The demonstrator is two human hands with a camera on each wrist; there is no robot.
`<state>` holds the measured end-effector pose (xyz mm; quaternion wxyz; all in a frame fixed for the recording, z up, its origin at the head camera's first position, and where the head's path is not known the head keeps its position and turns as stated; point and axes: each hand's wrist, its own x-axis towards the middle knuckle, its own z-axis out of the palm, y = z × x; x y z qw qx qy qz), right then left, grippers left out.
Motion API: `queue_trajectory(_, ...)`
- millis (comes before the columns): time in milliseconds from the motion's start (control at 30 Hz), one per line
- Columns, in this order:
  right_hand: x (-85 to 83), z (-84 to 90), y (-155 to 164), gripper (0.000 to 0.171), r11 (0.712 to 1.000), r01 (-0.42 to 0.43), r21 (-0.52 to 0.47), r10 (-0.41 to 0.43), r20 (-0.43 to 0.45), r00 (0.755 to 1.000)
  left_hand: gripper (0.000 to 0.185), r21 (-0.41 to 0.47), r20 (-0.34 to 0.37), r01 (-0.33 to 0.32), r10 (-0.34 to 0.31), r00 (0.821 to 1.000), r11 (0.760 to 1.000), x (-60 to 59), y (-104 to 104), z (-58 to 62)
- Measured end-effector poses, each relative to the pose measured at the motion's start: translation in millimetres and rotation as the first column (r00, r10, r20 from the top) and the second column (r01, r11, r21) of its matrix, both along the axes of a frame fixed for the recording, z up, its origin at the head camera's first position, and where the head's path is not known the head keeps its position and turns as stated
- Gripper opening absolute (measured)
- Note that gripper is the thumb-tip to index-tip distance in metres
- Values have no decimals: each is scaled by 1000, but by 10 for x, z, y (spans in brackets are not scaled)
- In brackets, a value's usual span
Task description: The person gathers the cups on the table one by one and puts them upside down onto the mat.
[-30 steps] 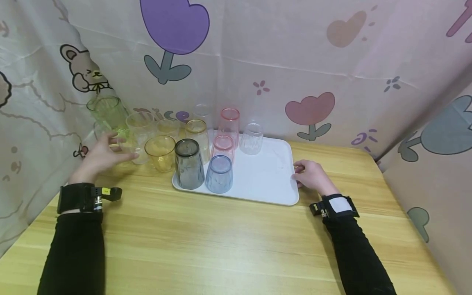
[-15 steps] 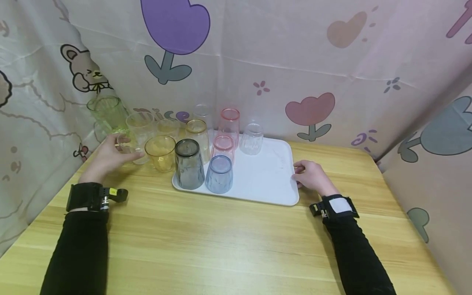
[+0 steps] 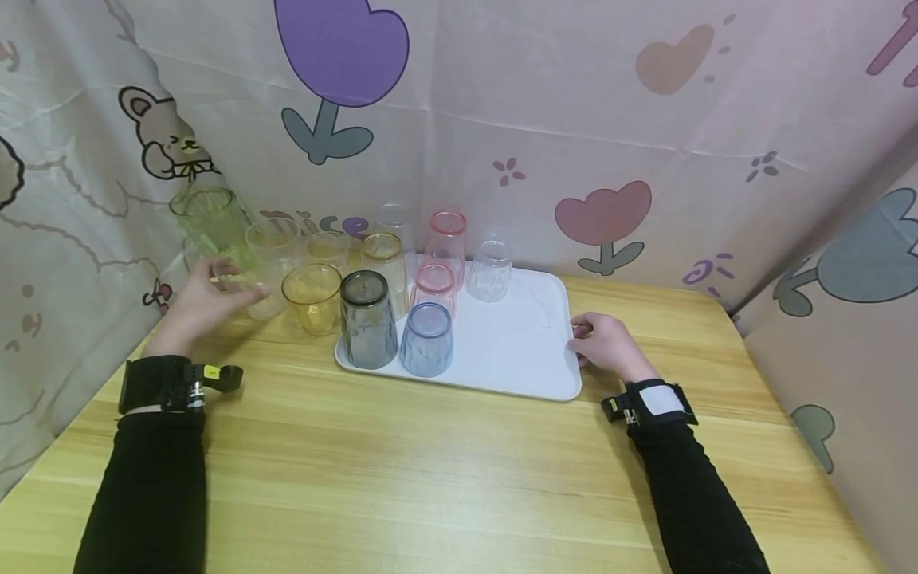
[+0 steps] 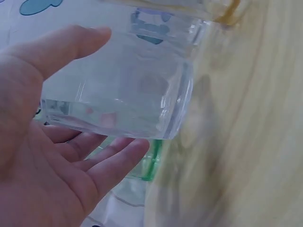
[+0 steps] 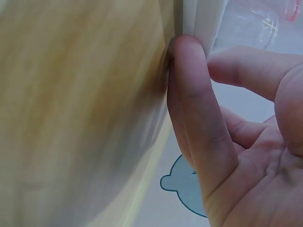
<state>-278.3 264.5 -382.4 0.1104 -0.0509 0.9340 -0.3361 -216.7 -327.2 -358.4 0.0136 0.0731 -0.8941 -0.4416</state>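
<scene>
A pale wooden tabletop is filling the foreground, and I am seeing it enclosed by pink fabric walls printed with tulips and a cartoon bear. A white tray is lying on the tabletop, carrying upturned tumblers: grey, blue, pink and clear. More tumblers, amber and green among them, are standing off the tray to its left. My left hand is cupping a clear tumbler at the near left of that group; its grip is wide, thumb on one side and fingers under the other, only loosely curled. The tumbler is colourless, transparent and ribbed, and is sitting close to the tabletop's left edge. My right hand is pinching the tray's right rim, thumb against its edge.
</scene>
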Motion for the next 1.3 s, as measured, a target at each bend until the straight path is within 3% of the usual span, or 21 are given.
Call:
queue_trajectory(300,-4,-3,-19,49,1000,28,5,-28,15,1000,104,2,-106,-116,116,988,993,34,30,120)
queue_trajectory(400,-2,1,-27,49,1000,29,7,-29,17,999,107,86,-99,-162,170,980,983,48,58,191)
queue_trajectory(500,-1,2,-28,49,1000,30,6,-30,18,999,105,231,-83,-208,232,969,951,55,107,254)
queue_trajectory(600,2,3,-29,48,999,32,6,-32,18,999,103,441,-97,-215,285,954,871,34,191,293)
queue_trajectory(767,6,0,-35,48,999,33,5,-33,19,999,97,714,-148,-149,355,923,684,-8,378,332)
queue_trajectory(900,6,1,-31,48,999,35,4,-35,18,999,89,806,-182,-85,380,907,586,-20,525,377)
queue_trajectory(1000,9,3,-29,48,999,37,6,-37,18,999,74,862,-199,-18,370,907,507,-34,644,419)
queue_trajectory(1100,9,-1,-27,48,999,37,10,-37,17,999,56,909,-209,54,341,917,413,-49,784,462)
queue_trajectory(1300,15,-3,-24,49,1000,29,6,-29,15,999,45,941,-234,153,254,939,302,-31,1088,548)
